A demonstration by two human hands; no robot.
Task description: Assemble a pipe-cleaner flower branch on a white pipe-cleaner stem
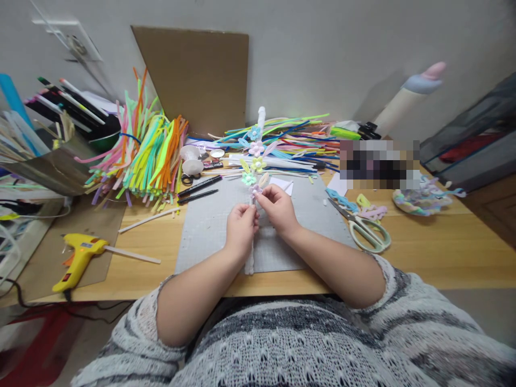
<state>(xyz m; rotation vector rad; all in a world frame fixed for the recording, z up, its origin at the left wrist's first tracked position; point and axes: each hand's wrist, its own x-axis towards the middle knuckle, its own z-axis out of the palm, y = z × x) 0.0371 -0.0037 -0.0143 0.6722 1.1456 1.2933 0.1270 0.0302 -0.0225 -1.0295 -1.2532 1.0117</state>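
Observation:
Over the grey mat (pixel 209 236) I hold a long white pipe-cleaner stem with small flowers along it, a flower garland (pixel 257 149). Its blossoms are blue, pink, yellow, mint and lilac, with looped leaves between them. My left hand (pixel 241 228) is closed around the stem below the lowest flower, and the stem's end hangs out beneath it. My right hand (pixel 278 209) pinches at the lilac flower (pixel 255 191) near the bottom. The fingertips hide part of that flower and the stem.
A yellow glue gun (pixel 83 258) lies at left, near a pipe-cleaner bundle (pixel 151 156) and black pens (pixel 199 188). Scissors (pixel 365 228) rest at right beside pipe-cleaner pieces (pixel 342 200) and a pastel braided ring (pixel 419 201). Loose pipe cleaners (pixel 290 131) lie along the back; a cardboard sheet (pixel 197 75) leans on the wall.

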